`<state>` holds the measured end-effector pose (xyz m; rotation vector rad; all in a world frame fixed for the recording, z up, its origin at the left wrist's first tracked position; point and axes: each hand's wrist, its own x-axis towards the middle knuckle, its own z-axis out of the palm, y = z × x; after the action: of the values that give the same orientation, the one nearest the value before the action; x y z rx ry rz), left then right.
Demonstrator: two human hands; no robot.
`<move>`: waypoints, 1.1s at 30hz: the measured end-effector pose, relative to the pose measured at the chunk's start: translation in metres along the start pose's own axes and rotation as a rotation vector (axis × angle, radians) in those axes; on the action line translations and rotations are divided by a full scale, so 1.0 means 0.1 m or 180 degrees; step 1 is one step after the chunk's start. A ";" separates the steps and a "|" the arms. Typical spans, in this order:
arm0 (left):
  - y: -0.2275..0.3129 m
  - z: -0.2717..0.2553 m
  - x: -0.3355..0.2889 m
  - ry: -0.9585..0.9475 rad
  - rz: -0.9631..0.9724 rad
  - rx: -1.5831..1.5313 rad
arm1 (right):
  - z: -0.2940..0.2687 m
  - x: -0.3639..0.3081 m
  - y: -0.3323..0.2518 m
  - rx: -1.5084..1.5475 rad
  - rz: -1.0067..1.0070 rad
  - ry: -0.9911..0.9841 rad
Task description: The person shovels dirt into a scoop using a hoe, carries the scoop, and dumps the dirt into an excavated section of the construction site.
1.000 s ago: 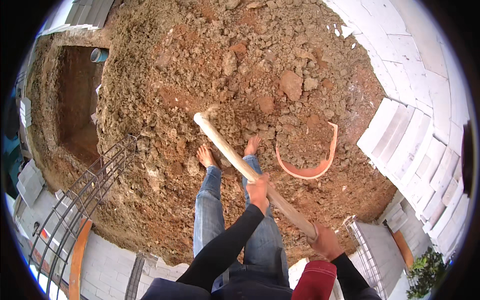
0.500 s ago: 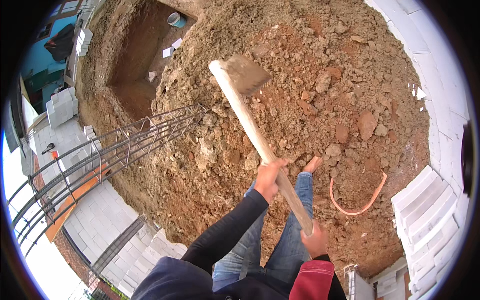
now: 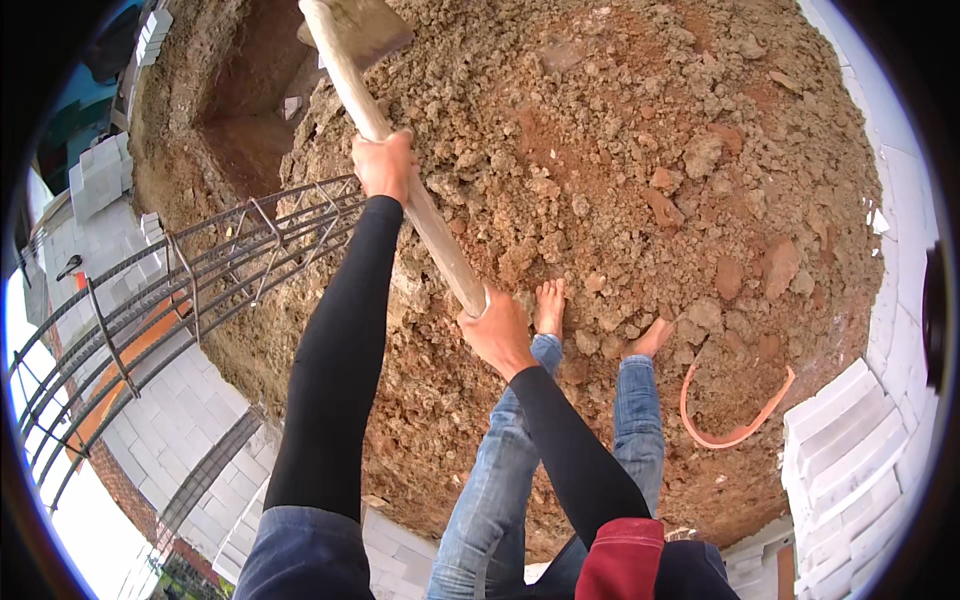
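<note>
A hoe (image 3: 350, 88) with a pale wooden handle and a broad, flat metal blade (image 3: 365, 30) slants from the middle of the view to the upper left. My left hand (image 3: 384, 166) is wrapped round the handle partway up, below the blade. Lower down, my right hand (image 3: 499, 330) grips the butt end of the handle. Both arms are stretched out in black sleeves. The blade is raised over the edge of the heaped brown soil (image 3: 620, 130), near the dug trench; whether it touches the soil I cannot tell.
A rebar cage (image 3: 200, 270) juts in from the left beside the trench (image 3: 245, 110). My bare feet (image 3: 550, 305) stand on the loose clods. An orange curved strip (image 3: 735, 438) lies to the right. White blocks (image 3: 845, 440) are stacked along the right, and pale blocks (image 3: 190, 410) at lower left.
The hoe has swung forward and to the left, its blade now near the top edge. Both hands have moved up and left with it, arms extending. More of my feet shows.
</note>
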<state>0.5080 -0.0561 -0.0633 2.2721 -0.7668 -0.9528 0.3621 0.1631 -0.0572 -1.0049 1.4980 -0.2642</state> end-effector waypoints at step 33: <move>-1.14 1.00 -6.94 -0.2171 -0.3134 -0.0993 | -3.18 -6.92 2.15 -0.1167 0.2043 -0.0014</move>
<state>0.0584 0.4672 0.1072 1.9784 0.3596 -2.1624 -0.1036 0.6568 0.3485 -0.7459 1.8176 0.4835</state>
